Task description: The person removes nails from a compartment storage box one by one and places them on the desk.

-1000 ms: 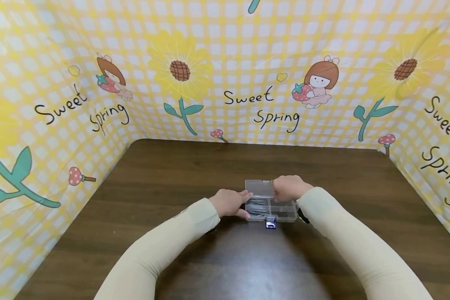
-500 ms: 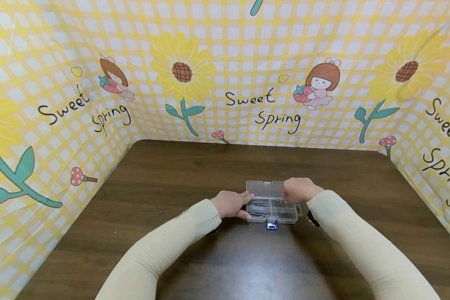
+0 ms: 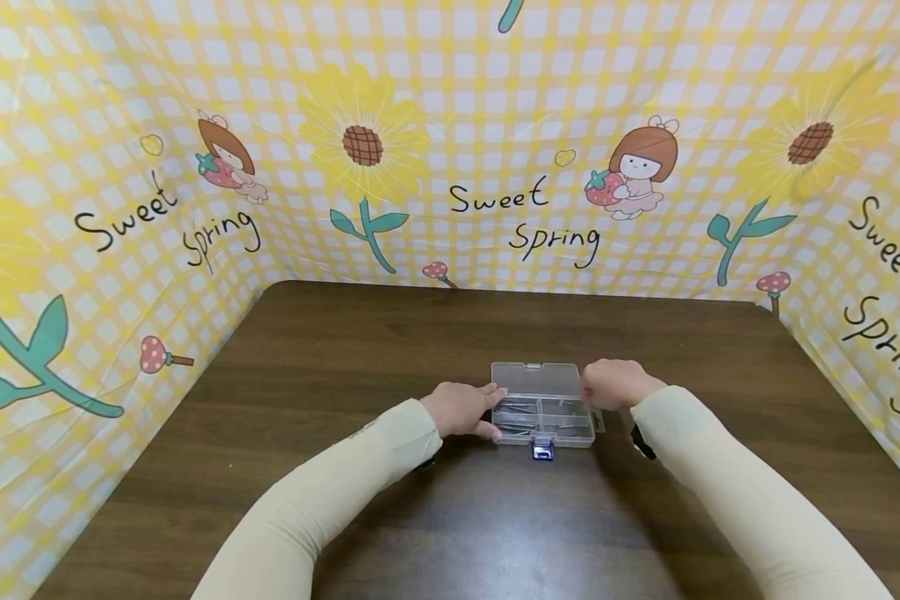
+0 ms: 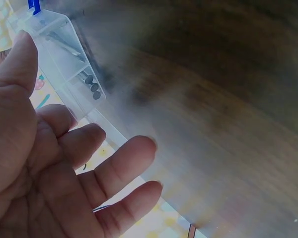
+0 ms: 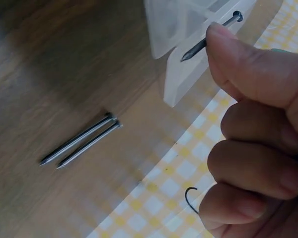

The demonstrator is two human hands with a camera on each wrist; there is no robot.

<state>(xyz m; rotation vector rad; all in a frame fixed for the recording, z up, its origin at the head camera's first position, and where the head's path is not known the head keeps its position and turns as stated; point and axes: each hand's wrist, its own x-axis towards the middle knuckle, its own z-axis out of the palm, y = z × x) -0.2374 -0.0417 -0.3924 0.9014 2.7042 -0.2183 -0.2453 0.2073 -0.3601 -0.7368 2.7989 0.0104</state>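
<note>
1. Nail is in R hand, clamped btwn thumb and index; other R fingers curled in.
2. Key relation: clear box lies just L of R hand, by its far R corner. Nail's long axis runs approx L–R, head twd box, tip away to the R. R hand is the one w/ the nail; L hand is at the opposite end.
3. L hand: fingers apart, loosely extended, fingertips at box's L end; can't tell how hard they press.
4. Box: lid folded back on far side, blue latch on near side. Boxed nails sit in L compartments; R ones too unclear to tell.
5. Two loose nails lie on table, R of box, side by side, approx parallel to held one.
6. In the way: box's R end wall, likely, plus inner dividers.
</note>
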